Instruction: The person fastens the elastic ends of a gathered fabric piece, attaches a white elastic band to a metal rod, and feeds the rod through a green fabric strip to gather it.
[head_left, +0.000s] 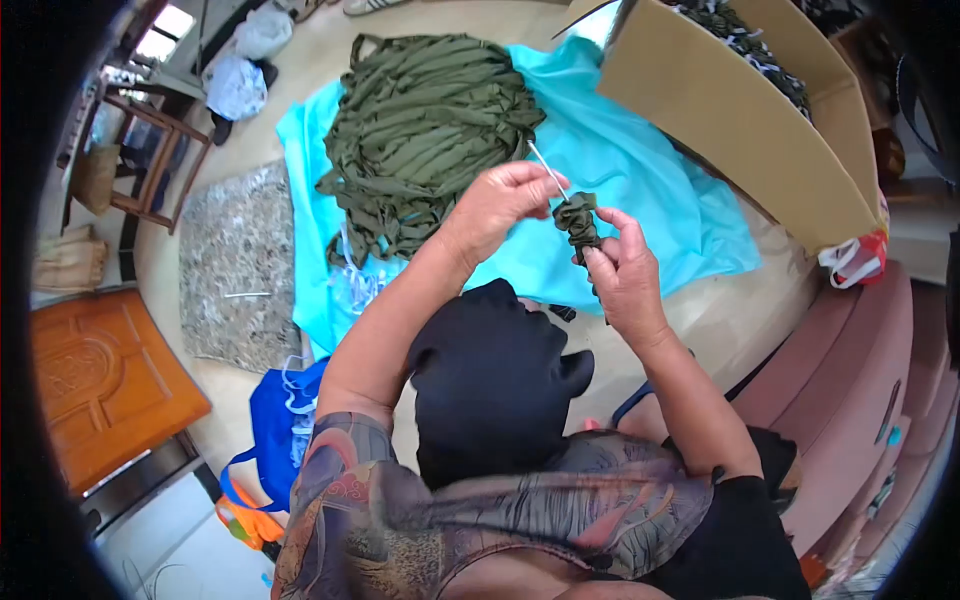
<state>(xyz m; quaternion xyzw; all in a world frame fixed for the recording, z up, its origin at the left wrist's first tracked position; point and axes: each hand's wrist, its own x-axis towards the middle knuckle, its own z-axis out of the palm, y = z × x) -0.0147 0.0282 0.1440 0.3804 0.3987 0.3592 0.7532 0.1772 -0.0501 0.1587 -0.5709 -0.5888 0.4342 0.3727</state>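
A thin metal rod (545, 163) is pinched between the thumb and fingers of my left hand (508, 205). Its lower end meets a bunched strip of dark green fabric (577, 222). My right hand (625, 270) grips that gathered strip from the right side, thumb and forefinger around it. Behind both hands, a big pile of long olive green fabric strips (430, 110) lies on a turquoise cloth (690, 215). Some white and bluish strings (355, 285) lie at the pile's lower edge.
An open cardboard box (740, 120) with dark material inside stands at the upper right. A speckled mat (235, 270) bears a thin stick on the left. A blue bag (272, 425) sits below it. Pink seating (850, 390) lines the right. Black fabric (490, 385) covers my lap.
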